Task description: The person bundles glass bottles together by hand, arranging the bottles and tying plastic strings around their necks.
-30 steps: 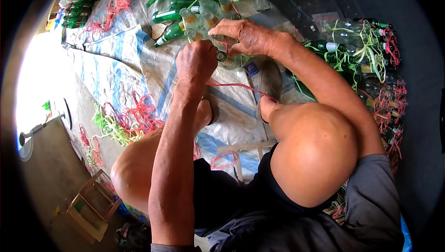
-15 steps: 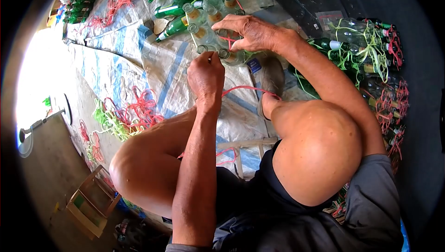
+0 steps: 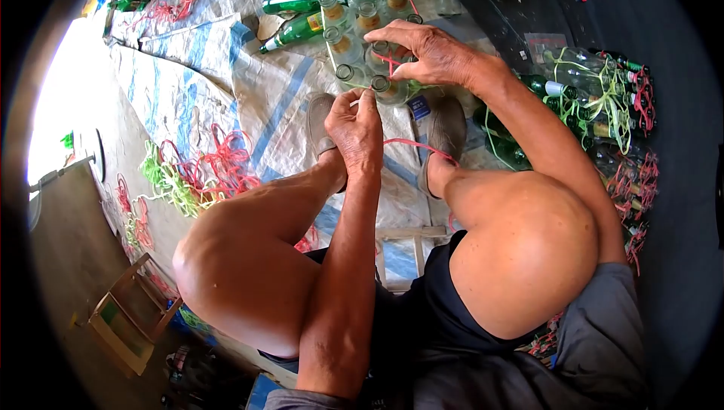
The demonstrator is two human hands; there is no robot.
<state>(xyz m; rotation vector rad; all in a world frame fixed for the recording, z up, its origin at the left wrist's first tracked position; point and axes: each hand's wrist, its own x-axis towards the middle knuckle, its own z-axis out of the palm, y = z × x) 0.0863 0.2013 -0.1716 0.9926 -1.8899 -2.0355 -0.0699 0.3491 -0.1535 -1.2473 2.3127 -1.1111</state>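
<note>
A cluster of clear glass bottles (image 3: 343, 42) stands upright in front of me, mouths up, with pale green and red strips around it. My left hand (image 3: 354, 127) is at the cluster's near side, thumb and fingers pinched on a red plastic string just beside the nearest bottle (image 3: 385, 92). A length of red string (image 3: 418, 143) trails from below that hand toward my right foot. Over the cluster's right side reaches my right hand (image 3: 430, 52), thumb and fingers spread apart around the bottle necks. A red strip crosses between its fingertips; its inner fingers are hidden.
Several green bottles (image 3: 298, 3) lie behind the cluster. Tied bundles of bottles (image 3: 588, 93) are stacked at right. Tangled red and green string (image 3: 204, 172) lies at left on the woven sheet (image 3: 181, 101). My shoes (image 3: 445, 127) and knees flank the workspace.
The view has shifted, so the bottles appear farther right and slightly lower. My left hand's fingers have lifted and extended a little in their pinch; my right hand stays at the bottles.
</note>
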